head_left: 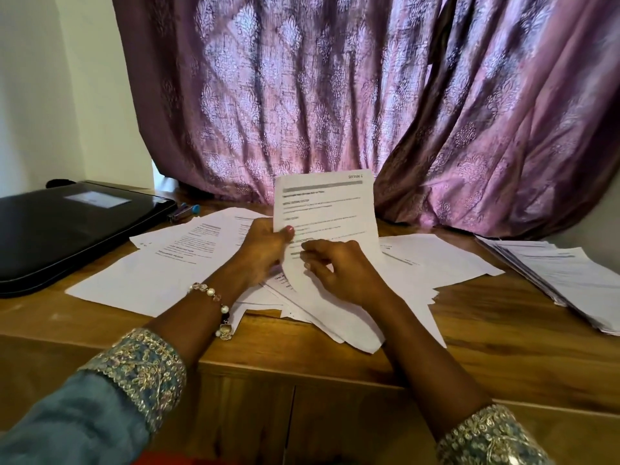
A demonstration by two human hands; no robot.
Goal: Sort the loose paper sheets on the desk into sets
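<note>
While the left hand [265, 246] pinched a printed sheet [327, 223] by its left edge, thumb on the front and fingers behind, the sheet stood nearly upright above the middle of the bench [503, 317], its header reading "SECTION 1". The right hand [339, 266] lay against the lower part of that same sheet with fingers curled; it seemed to be touching the paper more than gripping it, though the view was too blurred to be sure. Under both hands a loose spread of sheets [188, 260] covered the bench, overlapping at odd angles, some printed side up. Well apart, at the right edge, sat a neater stack [570, 283] of papers. A black folder [67, 229] rested on the left end, with a stapler [179, 211] just beside its far corner. A beaded bracelet [218, 307] circled the left wrist, and a purple patterned curtain [335, 95] hung behind the bench.
</note>
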